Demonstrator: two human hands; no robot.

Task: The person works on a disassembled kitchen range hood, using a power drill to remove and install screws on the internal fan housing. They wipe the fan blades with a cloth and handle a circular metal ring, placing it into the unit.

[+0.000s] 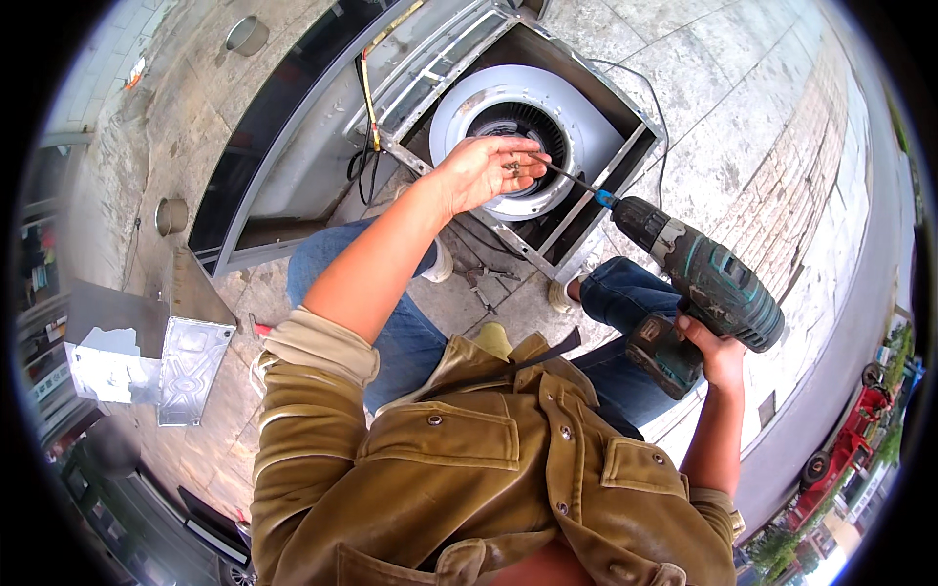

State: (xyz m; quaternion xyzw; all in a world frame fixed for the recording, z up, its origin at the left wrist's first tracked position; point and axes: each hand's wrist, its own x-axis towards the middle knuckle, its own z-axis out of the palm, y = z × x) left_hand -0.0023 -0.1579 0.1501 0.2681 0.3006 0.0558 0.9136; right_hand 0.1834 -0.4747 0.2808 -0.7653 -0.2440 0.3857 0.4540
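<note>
My right hand (716,354) is wrapped round the handle of a black and teal cordless drill (718,278). A long thin driver bit (572,178) with a blue collar runs from its chuck toward my left hand (493,171). That hand is palm up, fingers slightly curled, holding a few small metal pieces that look like screws (512,169). The bit's tip is at its fingertips; whether they touch, I cannot tell. Below the left hand, a grey round blower housing (591,122) with a dark fan wheel (535,122) sits inside an open metal box (640,146).
The box joins a long appliance body with a dark glass panel (256,127), probably a range hood. Black cable (664,107) loops beside it. Pliers-like tools (479,283) lie between my feet. Metal cups (247,36) and a bent sheet-metal part (195,361) stand at left.
</note>
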